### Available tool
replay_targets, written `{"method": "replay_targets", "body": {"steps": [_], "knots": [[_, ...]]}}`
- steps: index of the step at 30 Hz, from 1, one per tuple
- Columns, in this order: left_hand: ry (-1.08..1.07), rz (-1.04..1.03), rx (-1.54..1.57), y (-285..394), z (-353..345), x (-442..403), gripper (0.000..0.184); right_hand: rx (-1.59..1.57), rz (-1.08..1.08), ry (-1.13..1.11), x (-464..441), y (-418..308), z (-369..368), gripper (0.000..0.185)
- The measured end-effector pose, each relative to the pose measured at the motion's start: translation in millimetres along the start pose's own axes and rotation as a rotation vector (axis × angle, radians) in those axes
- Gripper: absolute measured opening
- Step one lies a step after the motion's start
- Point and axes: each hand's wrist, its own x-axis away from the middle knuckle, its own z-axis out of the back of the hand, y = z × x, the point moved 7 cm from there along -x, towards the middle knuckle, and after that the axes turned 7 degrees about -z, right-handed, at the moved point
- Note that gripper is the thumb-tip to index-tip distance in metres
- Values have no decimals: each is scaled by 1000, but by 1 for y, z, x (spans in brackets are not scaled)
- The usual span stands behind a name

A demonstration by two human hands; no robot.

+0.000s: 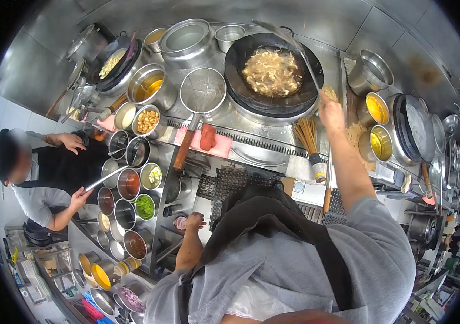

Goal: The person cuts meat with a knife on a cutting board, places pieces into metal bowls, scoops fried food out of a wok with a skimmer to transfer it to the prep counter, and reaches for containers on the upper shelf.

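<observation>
My right hand (331, 114) is closed around the handle of a long metal wok spatula (305, 56). Its head, seen nearly edge-on, is raised over the far rim of a black wok (235, 67). Pale pieces of food (273, 70) lie in bubbling brown liquid in the wok. A tan, rough-looking thing (328, 94) shows just beyond my right hand. Low beside the prep counter, my left hand (195, 220) has its fingers curled; whether anything is inside them is hidden. A small pinkish round item (180, 222) sits close to it.
A wire strainer (203, 90) lies left of the wok, near a red cloth (208, 137). A bamboo brush (307, 137) stands at the stove's front edge. Several metal ingredient pots (145, 207) line the left counter, where a co-worker (51, 178) holds a long handle. Another wok (416, 127) stands right.
</observation>
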Motion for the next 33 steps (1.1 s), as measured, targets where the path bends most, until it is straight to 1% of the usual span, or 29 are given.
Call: {"method": "replay_targets", "body": {"steps": [3,5,6,8,9,11,13,14,15,16,17,18,19,20,21,22,23,24,25,26,27,28,29,31,32,33], "knots": [[218,92,-283,-30,11,7,21,60,-36,-5,6,3,-50,44],[364,155,-474,-44,21,11,21,7,-15,-22,32,-1,-66,34],[400,169,-515,-49,26,13,20,-73,-32,26,48,4,-62,35],[315,112,-625,-47,29,16,19,-256,-42,151,86,26,-50,38],[219,44,-764,-43,31,16,18,-353,-36,231,108,57,-41,41],[13,-163,-1114,-32,32,17,17,-270,-298,127,164,142,-50,42],[-169,-320,-1406,-27,30,9,16,92,-421,26,232,214,-85,50],[-248,-343,-1537,-31,33,1,15,30,-453,-143,248,213,-86,52],[-404,-288,-1837,-48,36,-23,15,-31,-480,-319,259,199,-86,55],[-592,-272,-2112,-55,27,-35,15,-69,-501,-301,262,203,-91,55],[-567,-327,-1999,-48,26,-36,19,-110,-519,-286,263,209,-99,56],[-534,-379,-1888,-31,23,-53,22,-121,-515,-188,262,218,-101,54],[-517,-462,-2058,-10,13,-54,23,-121,-501,-203,259,222,-97,54],[-487,-547,-2227,34,-25,-36,23,-222,-559,-175,252,231,-88,51],[-247,-191,-1620,80,-60,-12,25,-321,-624,-150,252,241,-83,48],[98,-56,-968,130,-98,23,27,-378,-574,-93,250,250,-80,43],[50,-90,-844,152,-121,26,30,-431,-541,-104,250,274,-91,40],[7,-129,-723,176,-147,35,33,-525,-607,-118,242,256,-75,38],[-34,-186,-659,204,-173,51,34,-614,-669,-138,227,217,-41,37],[-72,-248,-586,232,-194,64,34,-568,-612,-106,209,190,-24,38],[-62,-260,-563,253,-202,67,34,-523,-548,-73,187,161,-10,39],[-115,-356,-509,277,-211,68,34,-661,-544,-148,163,129,-4,44],[-167,-453,-457,302,-219,67,33,-733,-437,-165,135,94,1,48],[-153,-575,-425,352,-225,58,32,-784,-344,-231,78,32,-5,41],[-114,-607,-402,377,-226,53,30,-720,-228,-250,46,-8,-10,38],[-172,-723,-306,401,-230,43,29,-656,-118,-267,15,-50,-17,36]]}}
